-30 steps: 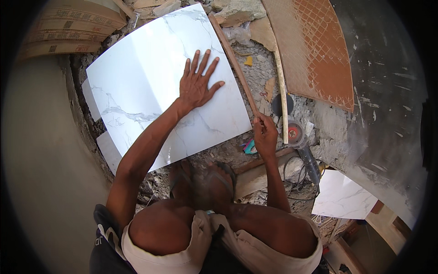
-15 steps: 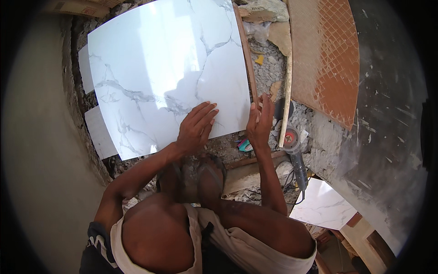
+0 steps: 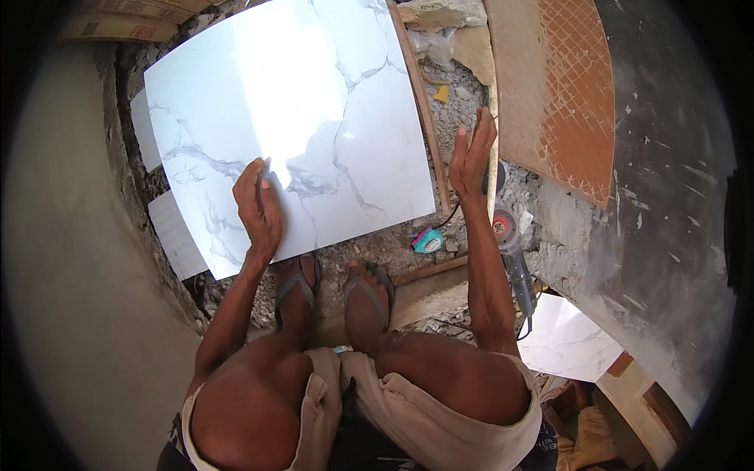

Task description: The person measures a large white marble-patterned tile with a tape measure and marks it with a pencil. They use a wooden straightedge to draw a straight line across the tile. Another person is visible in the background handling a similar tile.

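A large glossy white tile (image 3: 353, 118) with grey marble veins lies flat in front of me. My left hand (image 3: 258, 206) is over its near left part with fingers stretched out, holding nothing; whether it touches the surface I cannot tell. Right of the tile, my right hand (image 3: 473, 157) is raised above the rubble with fingers extended and nothing in it. A thin wooden strip (image 3: 424, 102) runs along the tile's right side, between it and that hand. A teal and pink tape measure (image 3: 428, 241) rests on the ground near the tile's near right corner.
An angle grinder (image 3: 517, 271) lies below my right hand, by a pale narrow strip (image 3: 492, 78). Farther right is an orange-brown tile (image 3: 581, 118) with a ridged grid. White pieces (image 3: 174, 234) show under the left edge. Another marbled tile (image 3: 569, 337) sits lower right; cardboard boxes (image 3: 126, 23) upper left.
My left hand has moved left across the tile. My right hand has shifted right and farther out, away from the tile's edge. The tape measure and my feet show more fully.
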`<state>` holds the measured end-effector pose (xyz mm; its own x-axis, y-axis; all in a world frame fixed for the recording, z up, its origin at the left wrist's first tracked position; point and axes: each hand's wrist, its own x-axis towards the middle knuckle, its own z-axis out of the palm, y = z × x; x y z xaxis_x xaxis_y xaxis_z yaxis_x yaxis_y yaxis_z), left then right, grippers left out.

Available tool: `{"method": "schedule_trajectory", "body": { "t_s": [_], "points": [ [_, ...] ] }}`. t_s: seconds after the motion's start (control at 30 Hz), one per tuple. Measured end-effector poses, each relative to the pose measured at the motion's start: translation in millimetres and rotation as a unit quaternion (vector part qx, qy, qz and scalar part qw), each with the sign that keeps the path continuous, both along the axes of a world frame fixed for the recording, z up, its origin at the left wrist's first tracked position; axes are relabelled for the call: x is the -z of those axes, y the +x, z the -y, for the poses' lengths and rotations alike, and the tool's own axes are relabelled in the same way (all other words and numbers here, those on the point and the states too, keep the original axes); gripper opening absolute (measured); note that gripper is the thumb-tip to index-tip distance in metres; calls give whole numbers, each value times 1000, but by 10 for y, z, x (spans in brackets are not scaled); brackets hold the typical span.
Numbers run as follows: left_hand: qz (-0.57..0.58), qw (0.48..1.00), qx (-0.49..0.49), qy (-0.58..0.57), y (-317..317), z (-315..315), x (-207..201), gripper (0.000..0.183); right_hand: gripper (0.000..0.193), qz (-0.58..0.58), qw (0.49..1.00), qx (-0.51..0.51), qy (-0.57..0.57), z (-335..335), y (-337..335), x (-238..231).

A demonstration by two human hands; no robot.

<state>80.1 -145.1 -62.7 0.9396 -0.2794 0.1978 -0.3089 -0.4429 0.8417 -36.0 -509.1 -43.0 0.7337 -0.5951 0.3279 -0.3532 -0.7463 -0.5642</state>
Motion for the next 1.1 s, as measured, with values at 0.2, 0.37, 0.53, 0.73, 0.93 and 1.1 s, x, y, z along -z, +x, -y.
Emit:
{"method": "schedule_trajectory", "body": {
  "t_s": [0.2,0.37,0.53,0.73,0.93,1.1],
  "points": [
    [18,999,33,18,68,92,-99,33,36,-1,996,-54,75,-421,-160,-344],
    [-21,996,81,22,13,263,-185,34,46,-105,971,65,205,-493,-610,28],
    [-52,989,136,30,-203,309,-177,34,48,-203,960,78,177,-592,-701,-116],
    [-92,982,161,37,-236,197,-441,30,46,-235,948,205,-71,-537,-1564,-855],
    [-101,971,214,-18,-219,125,-322,14,67,-464,846,260,-21,-173,-2817,-937],
    [-148,949,278,7,-331,429,-486,19,62,-478,839,258,-27,-29,-3051,-669]
  ]
}}
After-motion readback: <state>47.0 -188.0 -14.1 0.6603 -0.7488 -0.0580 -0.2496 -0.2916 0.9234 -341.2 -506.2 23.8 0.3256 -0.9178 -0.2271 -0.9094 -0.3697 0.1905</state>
